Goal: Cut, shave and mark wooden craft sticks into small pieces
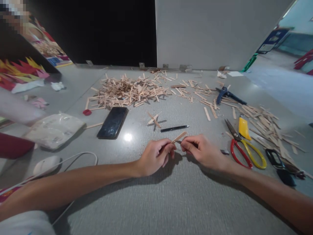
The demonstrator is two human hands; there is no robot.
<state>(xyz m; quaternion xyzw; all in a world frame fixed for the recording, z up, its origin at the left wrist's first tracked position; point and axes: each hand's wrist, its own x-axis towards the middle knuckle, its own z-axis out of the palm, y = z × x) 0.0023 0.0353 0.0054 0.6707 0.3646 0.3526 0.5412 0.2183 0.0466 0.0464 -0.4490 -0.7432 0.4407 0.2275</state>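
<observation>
Between the fingertips of my left hand [156, 156] is a flat wooden craft stick [180, 136], its far end pointing up and to the right. My right hand [201, 150] is closed in a pinch close beside it. A thin, dark, blade-like piece [178, 142] juts from the right fingertips toward the stick; its exact kind is hard to make out. Just beyond both hands lies a black pen [174, 128]. To the pen's left, several sticks are crossed in a small star shape [154, 119] on the grey table [156, 202].
Heaped stick pieces [129, 89] lie along the back, with more sticks [264, 120] at right. Scissors [237, 140], a yellow cutter [243, 127] and a blue-handled tool [227, 94] rest there. On the left are a phone [112, 123], plastic bag [55, 130] and white mouse [46, 165].
</observation>
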